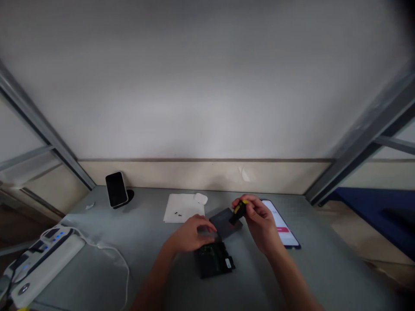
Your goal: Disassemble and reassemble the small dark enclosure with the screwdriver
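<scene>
Head cam: the dark board-like unit (212, 260) is on the desk (145, 268), right under the left hand (191, 235), basically between the two forearms. The left fingers are curled over its far edge, but it's kinda blurry there, so I can't tell if they're gripping it or just hovering. The right hand (261, 222) is up and off to the side, pinching a stubby black-and-yellow tool (240, 211) with its dark end pointing down.

The unit's lying flat, black with a greenish tint, with a small white label (228, 263) near its right side. Left hand covers part of its far-left corner.

Just beyond it there's a dark flat panel (223, 220), partly behind the tool. Further back, white paper (173, 205) with tiny dark bits (178, 214) and a rounded white item (201, 198) at its corner. A lit-up phone or tablet (288, 235) is partly blocked by the right hand.
</scene>
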Available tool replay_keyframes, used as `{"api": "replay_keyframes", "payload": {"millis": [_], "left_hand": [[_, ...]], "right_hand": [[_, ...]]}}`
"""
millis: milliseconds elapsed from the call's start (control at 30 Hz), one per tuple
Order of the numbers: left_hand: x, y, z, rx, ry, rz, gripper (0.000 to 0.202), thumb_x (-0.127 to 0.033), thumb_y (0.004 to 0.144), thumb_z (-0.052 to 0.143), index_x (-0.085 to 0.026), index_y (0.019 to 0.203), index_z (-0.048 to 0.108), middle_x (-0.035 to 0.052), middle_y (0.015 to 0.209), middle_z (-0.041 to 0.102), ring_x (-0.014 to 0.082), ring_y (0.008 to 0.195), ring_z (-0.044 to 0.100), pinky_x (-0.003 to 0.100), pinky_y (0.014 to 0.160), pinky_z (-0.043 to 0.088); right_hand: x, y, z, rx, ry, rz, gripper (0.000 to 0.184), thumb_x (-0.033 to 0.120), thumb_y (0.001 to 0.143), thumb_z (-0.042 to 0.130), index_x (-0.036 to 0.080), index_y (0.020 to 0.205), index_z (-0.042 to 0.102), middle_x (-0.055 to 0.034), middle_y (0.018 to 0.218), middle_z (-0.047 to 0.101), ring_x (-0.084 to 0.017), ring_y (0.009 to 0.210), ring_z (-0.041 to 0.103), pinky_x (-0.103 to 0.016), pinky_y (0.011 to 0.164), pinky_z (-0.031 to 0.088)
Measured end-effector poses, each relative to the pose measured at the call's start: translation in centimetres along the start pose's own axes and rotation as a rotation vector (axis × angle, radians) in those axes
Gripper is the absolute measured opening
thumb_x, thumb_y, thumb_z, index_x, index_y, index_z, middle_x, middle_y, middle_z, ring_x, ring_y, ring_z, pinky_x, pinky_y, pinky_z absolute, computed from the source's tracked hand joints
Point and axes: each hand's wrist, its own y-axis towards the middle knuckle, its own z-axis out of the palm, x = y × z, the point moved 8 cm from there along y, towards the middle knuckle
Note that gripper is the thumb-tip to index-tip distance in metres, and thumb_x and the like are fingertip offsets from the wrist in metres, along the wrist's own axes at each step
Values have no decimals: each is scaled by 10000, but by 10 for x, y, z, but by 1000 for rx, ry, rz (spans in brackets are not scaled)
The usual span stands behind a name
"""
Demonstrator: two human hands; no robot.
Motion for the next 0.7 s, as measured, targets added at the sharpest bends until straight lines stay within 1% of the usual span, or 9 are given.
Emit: {"api": "replay_keyframes", "payload": {"millis": [67,133,267,367,500,700], "left_hand": [[-2,1,4,-11,-1,14,179,-240,849,772,-233,1027,794,45,998,728,221,1010,661,347,951,508],[-5,1,7,-15,-4,20,173,-207,850,752,-233,1016,794,41,990,731,209,987,665,330,928,518],[-6,1,10,-30,-10,19,163,-189,849,739,-226,998,792,39,990,735,195,959,675,312,900,532],[-4,1,9,-43,-4,26,175,-180,851,729,-224,1012,783,38,999,740,196,961,679,317,899,531],[-2,1,8,-46,3,21,183,-180,848,733,-227,1018,784,33,977,741,199,966,680,323,908,526],[-10,-2,5,-20,-15,25,204,-209,856,743,-233,1053,789,39,997,741,199,980,676,313,914,519]], "right_hand": [[-2,-1,3,34,-14,26,326,512,863,815,250,1030,717,-77,942,767,-226,754,680,-309,587,553],[-6,-3,10,98,-44,56,317,507,877,800,246,1037,715,-78,943,763,-224,749,678,-299,568,530],[-9,-10,28,222,-156,75,280,491,913,773,239,1023,725,-70,935,766,-207,778,679,-288,624,512],[-7,-12,39,269,-228,68,282,500,920,768,236,1013,736,-61,910,773,-194,777,676,-281,657,500],[-5,-12,42,279,-242,47,287,509,912,775,242,1012,741,-58,906,778,-199,796,686,-286,683,507],[-13,-10,26,198,-177,55,289,505,908,774,251,1035,721,-70,947,763,-216,802,681,-281,612,515]]}}
